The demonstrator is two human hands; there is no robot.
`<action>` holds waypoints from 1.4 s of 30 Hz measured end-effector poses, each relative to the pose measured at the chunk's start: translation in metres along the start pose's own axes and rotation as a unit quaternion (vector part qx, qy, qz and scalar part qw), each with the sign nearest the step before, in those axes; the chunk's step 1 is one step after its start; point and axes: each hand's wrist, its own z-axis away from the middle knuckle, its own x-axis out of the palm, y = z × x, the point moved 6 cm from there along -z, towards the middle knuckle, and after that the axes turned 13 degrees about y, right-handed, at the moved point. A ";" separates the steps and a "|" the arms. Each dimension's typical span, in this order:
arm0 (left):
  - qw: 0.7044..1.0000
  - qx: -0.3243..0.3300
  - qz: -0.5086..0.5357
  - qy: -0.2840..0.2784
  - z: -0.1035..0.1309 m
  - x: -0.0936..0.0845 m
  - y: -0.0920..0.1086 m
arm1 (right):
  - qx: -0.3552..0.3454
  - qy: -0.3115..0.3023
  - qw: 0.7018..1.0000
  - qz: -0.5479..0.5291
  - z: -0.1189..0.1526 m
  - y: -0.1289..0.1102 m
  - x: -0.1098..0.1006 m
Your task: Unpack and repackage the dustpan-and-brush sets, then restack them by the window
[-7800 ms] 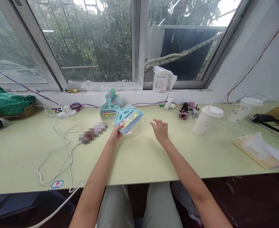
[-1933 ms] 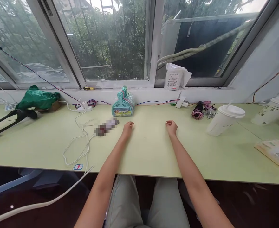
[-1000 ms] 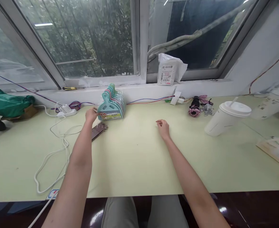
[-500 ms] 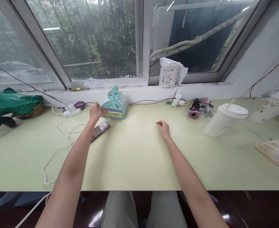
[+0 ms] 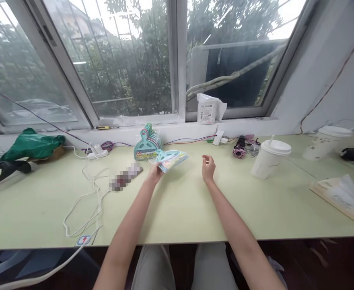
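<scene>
My left hand (image 5: 155,173) grips one plastic-wrapped teal dustpan set (image 5: 173,160) by its left end and holds it tilted above the table. Just behind it, a row of similar wrapped dustpan sets (image 5: 147,146) stands upright against the wall below the window. Over the middle of the table, my right hand (image 5: 208,168) holds nothing, its fingers curled but apart, a little to the right of the held set. A phone (image 5: 126,177), partly blurred, lies on the table left of my left hand.
White cables (image 5: 97,189) and a power strip (image 5: 97,154) lie at left, near a green bag (image 5: 33,145). At right are a folded umbrella (image 5: 239,147), a lidded cup (image 5: 270,159), another cup (image 5: 326,143) and a tissue pack (image 5: 341,197). A white package (image 5: 206,110) rests on the sill.
My left hand has moved right and toward me from the row, bringing one wrapped set with it. My right hand's fingers have opened a little. The view has tilted up.
</scene>
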 end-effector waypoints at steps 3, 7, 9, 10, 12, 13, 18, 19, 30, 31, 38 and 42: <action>0.999 -0.039 0.037 0.002 0.009 0.009 -0.035 | -0.096 -0.039 0.995 -0.013 0.012 -0.044 0.000; 0.999 -0.031 0.039 0.007 0.011 0.004 -0.048 | -0.202 -0.235 0.951 0.011 0.052 -0.077 0.027; 0.999 -0.017 0.045 0.001 0.011 -0.001 -0.045 | -0.203 -0.306 0.930 0.028 0.071 -0.074 0.041; 0.999 -0.015 0.049 0.003 0.012 -0.005 -0.044 | -0.184 -0.326 0.927 0.032 0.078 -0.068 0.047; 0.999 -0.016 0.051 0.008 0.012 -0.011 -0.042 | -0.102 -0.340 0.934 0.027 0.085 -0.050 0.056; 0.999 -0.018 0.049 0.006 0.013 -0.012 -0.042 | -0.043 -0.338 0.940 0.017 0.087 -0.040 0.059; 0.997 -0.019 0.039 -0.062 0.021 -0.005 -0.040 | 0.245 -0.257 0.931 -0.082 0.085 0.002 0.064; 0.996 -0.018 0.031 -0.079 0.024 -0.002 -0.039 | 0.275 -0.234 0.926 -0.114 0.083 0.006 0.063; 0.997 0.037 0.005 0.069 0.010 -0.024 -0.025 | 0.331 -0.270 0.877 -0.220 0.069 -0.012 0.053; 0.995 0.041 0.009 0.086 0.006 -0.027 -0.024 | 0.326 -0.283 0.875 -0.218 0.068 -0.017 0.053; 0.935 0.137 -0.055 0.322 0.002 -0.090 0.028 | 0.324 -0.295 0.870 -0.227 0.048 -0.019 0.041; 0.838 0.220 -0.247 0.433 0.028 -0.147 0.066 | 0.359 -0.235 0.869 -0.249 0.039 -0.001 0.036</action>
